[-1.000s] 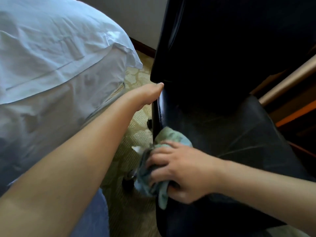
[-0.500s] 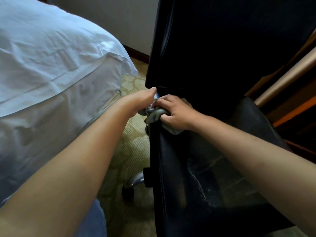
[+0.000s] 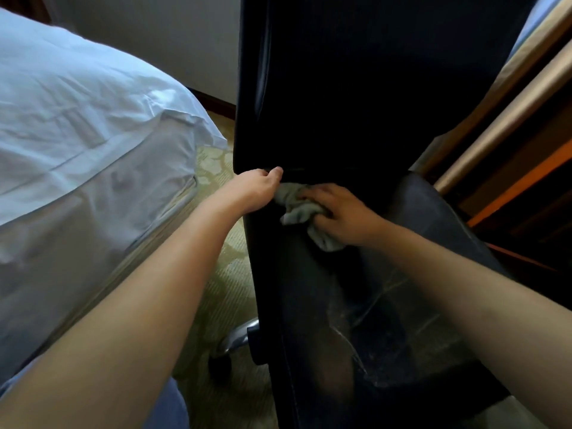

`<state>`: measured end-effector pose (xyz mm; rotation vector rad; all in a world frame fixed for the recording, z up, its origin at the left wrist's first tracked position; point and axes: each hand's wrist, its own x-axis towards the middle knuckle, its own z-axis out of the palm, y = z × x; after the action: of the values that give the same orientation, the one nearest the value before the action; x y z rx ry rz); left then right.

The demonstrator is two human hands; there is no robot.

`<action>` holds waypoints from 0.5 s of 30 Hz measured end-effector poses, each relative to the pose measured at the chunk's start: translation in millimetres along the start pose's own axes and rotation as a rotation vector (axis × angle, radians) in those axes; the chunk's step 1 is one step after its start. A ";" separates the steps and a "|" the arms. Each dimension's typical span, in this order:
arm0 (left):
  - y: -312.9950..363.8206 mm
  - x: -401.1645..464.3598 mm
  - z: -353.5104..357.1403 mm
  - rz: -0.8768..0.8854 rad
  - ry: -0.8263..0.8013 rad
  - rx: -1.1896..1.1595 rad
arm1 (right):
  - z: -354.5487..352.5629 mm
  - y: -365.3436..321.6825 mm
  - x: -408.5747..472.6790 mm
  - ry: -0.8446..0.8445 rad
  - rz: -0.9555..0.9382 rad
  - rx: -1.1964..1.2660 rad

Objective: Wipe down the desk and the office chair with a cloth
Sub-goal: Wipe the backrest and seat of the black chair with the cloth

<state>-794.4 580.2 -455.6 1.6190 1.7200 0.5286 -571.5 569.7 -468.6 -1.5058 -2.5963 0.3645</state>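
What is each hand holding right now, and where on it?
Right hand grips the bunched cloth at its middle, pressing it on the chair seat. Left hand grips the chair's left edge below the backrest.

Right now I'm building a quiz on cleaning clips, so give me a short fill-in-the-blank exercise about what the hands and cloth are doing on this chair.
1. The right hand presses a crumpled ____ against the chair.
2. The left hand grips the side edge of the black ____, where seat meets backrest.
3. Left of the chair stands a ____ covered in white sheets.
4. Under the seat's near edge a chrome leg ends in a black ____.

Missing words: cloth; chair; bed; caster
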 end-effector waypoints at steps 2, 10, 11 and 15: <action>1.2 2.5 1.0 -0.008 -0.013 0.037 | -5.5 28.4 10.7 0.098 0.249 -0.002; 8.8 7.2 3.3 -0.039 0.005 0.140 | 17.8 -17.4 5.7 0.084 0.273 -0.051; 11.3 8.8 2.9 -0.072 0.004 0.128 | 23.1 -33.4 0.8 0.079 0.214 -0.066; 18.8 14.1 5.8 -0.093 0.033 0.168 | 26.2 -52.4 -10.8 0.069 0.027 -0.106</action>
<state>-776.8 595.4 -449.1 1.6436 1.8976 0.3764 -615.9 531.5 -479.8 -1.5580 -2.5814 0.1762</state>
